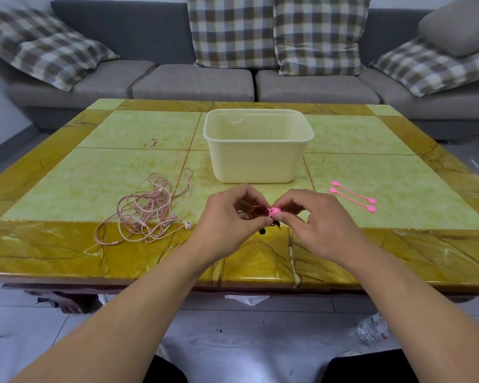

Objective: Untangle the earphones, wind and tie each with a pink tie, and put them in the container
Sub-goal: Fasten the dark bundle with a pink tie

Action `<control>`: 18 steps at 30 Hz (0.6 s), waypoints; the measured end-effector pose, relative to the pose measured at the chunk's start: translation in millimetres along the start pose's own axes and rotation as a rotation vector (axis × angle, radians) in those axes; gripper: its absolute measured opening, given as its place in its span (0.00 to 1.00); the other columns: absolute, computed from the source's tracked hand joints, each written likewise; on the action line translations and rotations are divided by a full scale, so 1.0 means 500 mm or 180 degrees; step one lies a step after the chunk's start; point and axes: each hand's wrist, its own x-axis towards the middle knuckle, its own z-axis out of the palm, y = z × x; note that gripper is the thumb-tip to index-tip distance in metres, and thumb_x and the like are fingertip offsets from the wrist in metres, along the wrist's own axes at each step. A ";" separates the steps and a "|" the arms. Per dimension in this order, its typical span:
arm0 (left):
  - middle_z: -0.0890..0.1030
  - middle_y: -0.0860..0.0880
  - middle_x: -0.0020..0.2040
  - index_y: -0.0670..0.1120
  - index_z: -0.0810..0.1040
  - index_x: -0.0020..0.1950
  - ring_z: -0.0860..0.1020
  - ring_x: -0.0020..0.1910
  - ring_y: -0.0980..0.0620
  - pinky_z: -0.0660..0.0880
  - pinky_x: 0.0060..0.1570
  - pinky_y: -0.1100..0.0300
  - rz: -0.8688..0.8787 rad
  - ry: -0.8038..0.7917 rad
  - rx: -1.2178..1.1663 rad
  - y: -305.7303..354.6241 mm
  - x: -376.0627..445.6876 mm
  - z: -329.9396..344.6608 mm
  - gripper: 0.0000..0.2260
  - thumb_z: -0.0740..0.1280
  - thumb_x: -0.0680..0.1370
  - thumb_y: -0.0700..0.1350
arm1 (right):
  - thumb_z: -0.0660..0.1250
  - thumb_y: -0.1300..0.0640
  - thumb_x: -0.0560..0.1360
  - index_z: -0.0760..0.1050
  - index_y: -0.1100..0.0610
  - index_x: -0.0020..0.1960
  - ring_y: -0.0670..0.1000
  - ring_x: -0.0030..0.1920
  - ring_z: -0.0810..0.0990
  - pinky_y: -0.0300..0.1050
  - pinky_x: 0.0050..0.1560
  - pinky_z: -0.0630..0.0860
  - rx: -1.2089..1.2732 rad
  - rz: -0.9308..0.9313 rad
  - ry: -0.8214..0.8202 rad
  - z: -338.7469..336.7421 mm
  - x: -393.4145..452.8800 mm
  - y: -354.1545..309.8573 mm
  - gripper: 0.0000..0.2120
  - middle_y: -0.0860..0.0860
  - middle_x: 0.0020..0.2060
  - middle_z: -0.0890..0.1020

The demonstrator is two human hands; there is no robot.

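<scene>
Head view, single frame.

Table [67,252]: yellow-green tiled top with an amber marbled border, seen from its near edge.

Container [257,158]: cream plastic tub, upright, open top, standing at the table's middle just beyond the hands; long axis left to right.

Dark red earphones [256,210]: wound into a small bundle, held above the near edge of the table between both hands. The bundle's long axis runs roughly left to right; a dark end hangs down below it.

Pink tie [274,210]: wrapped at the right end of the bundle, its round heads pressed together.

Left hand [227,219]: fingers curled round the bundle's left part, thumb on the near side.

Right hand [315,217]: thumb and forefinger pinch the pink tie against the bundle. The two hands are close together, almost fingertip to fingertip.

Pink earphones [149,211]: loose tangled heap lying on the table left of the hands, apart from them; a white earbud points right, toward the left hand.

Spare pink ties [353,196]: two, lying side by side on the table right of the hands, parallel, long axes running from far-left to near-right.

Sofa [191,81]: grey, with checked cushions, behind the table.
</scene>
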 end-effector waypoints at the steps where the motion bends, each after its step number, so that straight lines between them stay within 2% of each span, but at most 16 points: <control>1: 0.86 0.48 0.42 0.45 0.83 0.47 0.85 0.44 0.47 0.83 0.49 0.45 -0.0010 0.0004 -0.0144 0.001 0.000 -0.003 0.10 0.80 0.70 0.38 | 0.73 0.54 0.78 0.83 0.50 0.49 0.43 0.45 0.80 0.31 0.45 0.72 0.0005 -0.0075 0.0071 0.002 -0.001 -0.001 0.01 0.41 0.41 0.83; 5: 0.86 0.40 0.44 0.38 0.83 0.47 0.85 0.45 0.40 0.83 0.51 0.48 -0.0243 -0.0034 -0.0949 0.015 -0.001 -0.012 0.10 0.79 0.69 0.35 | 0.70 0.59 0.79 0.79 0.52 0.49 0.45 0.45 0.79 0.33 0.45 0.71 0.0010 -0.0302 0.0315 0.009 -0.009 -0.010 0.02 0.42 0.42 0.81; 9: 0.85 0.41 0.42 0.35 0.81 0.47 0.85 0.42 0.44 0.83 0.49 0.53 -0.0540 -0.0167 -0.1462 0.023 0.002 -0.012 0.10 0.77 0.69 0.33 | 0.61 0.56 0.83 0.70 0.52 0.51 0.45 0.44 0.73 0.34 0.44 0.68 -0.0132 -0.0380 0.0290 0.028 -0.016 -0.012 0.01 0.44 0.43 0.73; 13: 0.84 0.40 0.41 0.35 0.81 0.48 0.85 0.39 0.46 0.82 0.45 0.61 -0.1084 -0.0305 -0.2336 0.026 0.004 -0.010 0.11 0.75 0.66 0.35 | 0.58 0.55 0.83 0.70 0.53 0.51 0.49 0.44 0.70 0.40 0.46 0.68 -0.0345 -0.0543 0.0469 0.031 -0.016 -0.010 0.04 0.45 0.43 0.71; 15: 0.84 0.39 0.42 0.35 0.81 0.49 0.84 0.40 0.46 0.82 0.47 0.60 -0.0994 -0.0268 -0.2218 0.025 0.001 -0.006 0.11 0.75 0.68 0.35 | 0.57 0.53 0.83 0.69 0.51 0.50 0.49 0.45 0.71 0.44 0.47 0.68 -0.0335 -0.0472 0.0444 0.029 -0.015 -0.012 0.05 0.44 0.43 0.72; 18: 0.86 0.40 0.44 0.35 0.83 0.49 0.85 0.44 0.46 0.82 0.51 0.55 -0.0358 -0.0039 -0.1225 0.015 -0.006 -0.002 0.07 0.76 0.72 0.32 | 0.54 0.47 0.81 0.69 0.49 0.48 0.44 0.48 0.71 0.43 0.48 0.67 -0.0291 -0.0184 0.0254 0.028 -0.014 -0.014 0.08 0.39 0.43 0.72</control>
